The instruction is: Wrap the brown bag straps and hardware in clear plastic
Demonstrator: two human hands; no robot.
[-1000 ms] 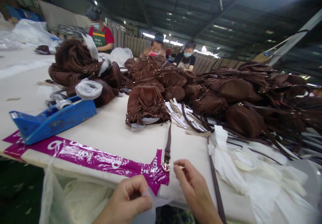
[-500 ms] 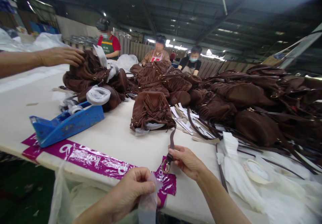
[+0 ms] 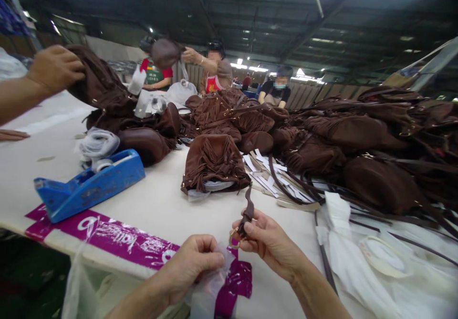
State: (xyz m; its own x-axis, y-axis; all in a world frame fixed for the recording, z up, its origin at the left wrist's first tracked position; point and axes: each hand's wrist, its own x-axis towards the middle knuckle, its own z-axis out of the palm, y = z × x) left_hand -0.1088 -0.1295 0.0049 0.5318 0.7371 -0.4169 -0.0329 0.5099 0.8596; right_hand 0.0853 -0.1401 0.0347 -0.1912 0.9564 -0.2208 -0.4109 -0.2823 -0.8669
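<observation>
As I see it in the head view, right hand (image 3: 268,240): pinching the brown strap (image 3: 248,203) between thumb and fingers, just behind the buckle (image 3: 234,243).
Left hand (image 3: 191,261): thumb and fingers pressed on a thin translucent sheet (image 3: 209,290), near the buckle.
Fringed bag (image 3: 214,159): on the table (image 3: 164,204) beyond both grips, strap leading from it to the right one.
Blue dispenser (image 3: 93,190): left of both grips, partly on purple film (image 3: 121,238).
</observation>
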